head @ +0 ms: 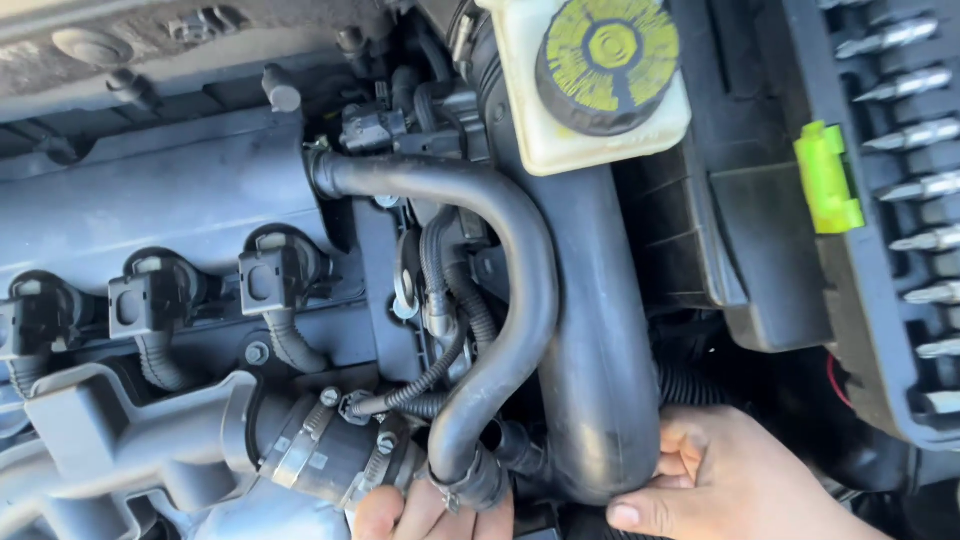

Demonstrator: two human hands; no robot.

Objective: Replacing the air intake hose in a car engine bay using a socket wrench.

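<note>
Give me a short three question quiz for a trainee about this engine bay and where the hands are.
1. True or false: the right hand rests against the wide black intake duct.
2. What colour is the round cap on the white reservoir?
3. The left hand sits just below: A) the curved black hose, B) the bit set, C) the reservoir.

Key: 1 true; 2 yellow; 3 A.
</note>
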